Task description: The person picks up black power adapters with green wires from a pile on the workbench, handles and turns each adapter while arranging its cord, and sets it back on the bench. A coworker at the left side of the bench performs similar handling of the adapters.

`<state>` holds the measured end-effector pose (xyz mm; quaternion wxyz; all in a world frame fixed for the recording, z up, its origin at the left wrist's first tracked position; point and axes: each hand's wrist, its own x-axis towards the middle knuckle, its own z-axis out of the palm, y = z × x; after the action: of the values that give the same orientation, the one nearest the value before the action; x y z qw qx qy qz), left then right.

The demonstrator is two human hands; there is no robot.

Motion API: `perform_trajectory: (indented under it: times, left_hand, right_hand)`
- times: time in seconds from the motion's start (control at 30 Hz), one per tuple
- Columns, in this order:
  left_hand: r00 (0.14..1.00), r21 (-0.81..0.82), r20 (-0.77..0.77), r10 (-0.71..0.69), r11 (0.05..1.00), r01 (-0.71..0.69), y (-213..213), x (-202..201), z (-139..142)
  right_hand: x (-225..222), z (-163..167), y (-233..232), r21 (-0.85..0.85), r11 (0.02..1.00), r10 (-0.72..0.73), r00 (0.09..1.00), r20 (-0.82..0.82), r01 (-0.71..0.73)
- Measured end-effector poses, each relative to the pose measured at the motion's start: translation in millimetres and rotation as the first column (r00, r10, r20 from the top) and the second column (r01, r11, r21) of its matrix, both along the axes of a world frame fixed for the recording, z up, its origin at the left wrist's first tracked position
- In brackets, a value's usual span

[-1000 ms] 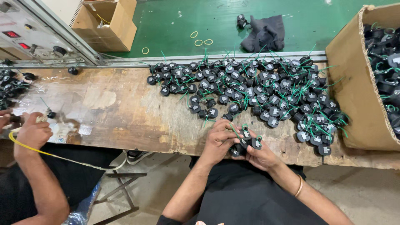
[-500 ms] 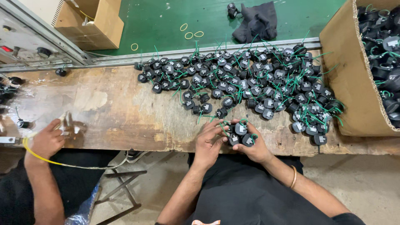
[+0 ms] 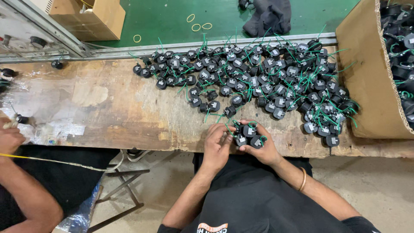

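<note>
My left hand and my right hand meet at the near edge of a worn wooden bench. Together they grip a small cluster of black round parts with green wires. My right hand cups several of them from below; my left hand's fingers pinch one at the cluster's left side. Just beyond the hands spreads a big pile of the same black parts, with green leads sticking up.
A cardboard box full of black parts stands at the right. Another person's hand works at the bench's left end, with a yellow wire running from it. A machine panel, a brown carton and a dark cloth lie beyond.
My hands stayed at the bench edge on the cluster, fingers shifting slightly. The other person's hand at the left slid further left, toward the frame's edge.
</note>
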<state>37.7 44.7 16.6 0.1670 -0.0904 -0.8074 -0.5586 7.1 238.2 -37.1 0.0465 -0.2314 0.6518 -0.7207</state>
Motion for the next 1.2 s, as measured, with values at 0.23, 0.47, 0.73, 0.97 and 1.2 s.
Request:
perform_trajectory:
  times: [0.23,0.47,0.73,0.97,1.2]
  left_hand:
    - [0.992,0.214,0.089,-0.094,0.974,0.073,-4,0,8]
    - [0.993,0.279,-0.105,-0.058,0.957,0.085,5,-3,17]
    - [0.974,-0.036,-0.221,-0.053,0.998,0.046,19,-17,34]
    - [0.936,-0.065,-0.303,-0.179,0.984,0.168,6,-12,38]
    - [0.980,-0.031,-0.190,-0.061,0.998,0.056,11,-6,29]
  right_hand:
    - [0,3,-2,0.058,0.998,-0.025,0.996,-0.083,0.030]
    - [-1,-2,1,-0.092,0.995,0.052,0.987,0.150,-0.038]
    - [-5,-11,5,-0.087,0.988,0.137,0.982,0.134,-0.126]
    - [-4,-11,6,-0.220,0.966,0.181,0.961,0.210,-0.134]
    - [-5,-1,5,-0.069,0.996,0.060,0.992,0.111,-0.052]
